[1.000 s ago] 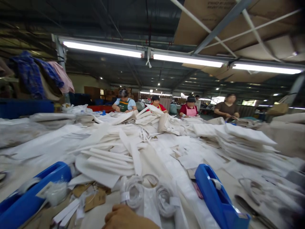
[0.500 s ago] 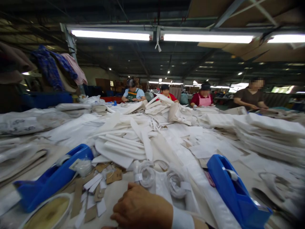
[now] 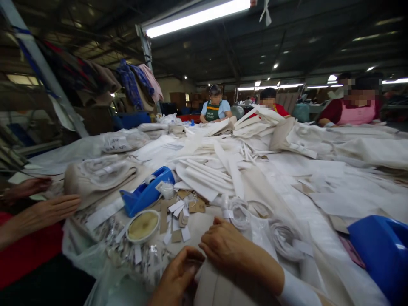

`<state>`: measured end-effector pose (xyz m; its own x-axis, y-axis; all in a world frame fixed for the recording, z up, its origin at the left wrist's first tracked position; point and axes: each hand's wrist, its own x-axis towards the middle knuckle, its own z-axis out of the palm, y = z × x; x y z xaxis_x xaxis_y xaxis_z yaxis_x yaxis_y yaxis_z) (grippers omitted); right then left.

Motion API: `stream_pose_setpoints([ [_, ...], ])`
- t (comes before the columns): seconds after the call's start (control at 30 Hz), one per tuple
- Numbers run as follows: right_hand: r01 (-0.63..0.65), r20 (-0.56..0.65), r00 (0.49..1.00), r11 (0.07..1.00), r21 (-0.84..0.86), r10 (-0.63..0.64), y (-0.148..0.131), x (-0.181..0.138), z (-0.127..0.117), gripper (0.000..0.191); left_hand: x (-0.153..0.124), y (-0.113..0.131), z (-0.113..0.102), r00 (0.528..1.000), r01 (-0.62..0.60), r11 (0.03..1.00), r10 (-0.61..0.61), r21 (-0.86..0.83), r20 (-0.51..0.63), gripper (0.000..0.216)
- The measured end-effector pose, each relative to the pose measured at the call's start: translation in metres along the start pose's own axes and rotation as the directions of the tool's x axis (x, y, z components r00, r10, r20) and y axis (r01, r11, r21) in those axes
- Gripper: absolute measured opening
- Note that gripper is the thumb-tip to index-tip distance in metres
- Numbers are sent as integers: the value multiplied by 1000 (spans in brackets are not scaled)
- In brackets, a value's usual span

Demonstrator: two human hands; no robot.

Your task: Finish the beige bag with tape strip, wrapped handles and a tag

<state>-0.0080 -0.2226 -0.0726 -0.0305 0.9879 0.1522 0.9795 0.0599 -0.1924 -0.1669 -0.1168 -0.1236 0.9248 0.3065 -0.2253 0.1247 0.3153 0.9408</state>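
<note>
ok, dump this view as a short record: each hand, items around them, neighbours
left hand: at the edge of pale fabric, grip unclear
right hand: on the same fabric
beyond right hand: white coiled bundle
left of hands: paper tags, round tub, blue dispenser
far right: second blue dispenser
neighbour: co-worker's hands, by folded beige fabric

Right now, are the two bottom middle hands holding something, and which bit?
I can't tell: left hand and right hand are at the far end of pale material, grips hidden.
</note>
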Motion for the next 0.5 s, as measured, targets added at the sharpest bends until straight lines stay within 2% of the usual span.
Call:
stream_pose_setpoints([
  [0.13, -67, -37, 997, 996, 64, 70, 1, -1, 5, 29, 18, 12, 7, 977, -28, 1000, 26, 7, 210, 29],
  [0.27, -23, -131, 991, 996, 91, 35, 5, -3, 10, 29, 36, 17, 6, 936, -48, 997, 23, 65, 352, 23],
  [0.37, 71, -249, 967, 996, 56, -55, 11, -2, 15, 31, 45, 15, 1, 942, -108, 985, 57, 138, 332, 18],
  [0.5, 185, -340, 923, 983, -8, -177, 21, 0, 18, 42, 54, 5, 5, 978, -130, 963, 85, 237, 189, 26],
])
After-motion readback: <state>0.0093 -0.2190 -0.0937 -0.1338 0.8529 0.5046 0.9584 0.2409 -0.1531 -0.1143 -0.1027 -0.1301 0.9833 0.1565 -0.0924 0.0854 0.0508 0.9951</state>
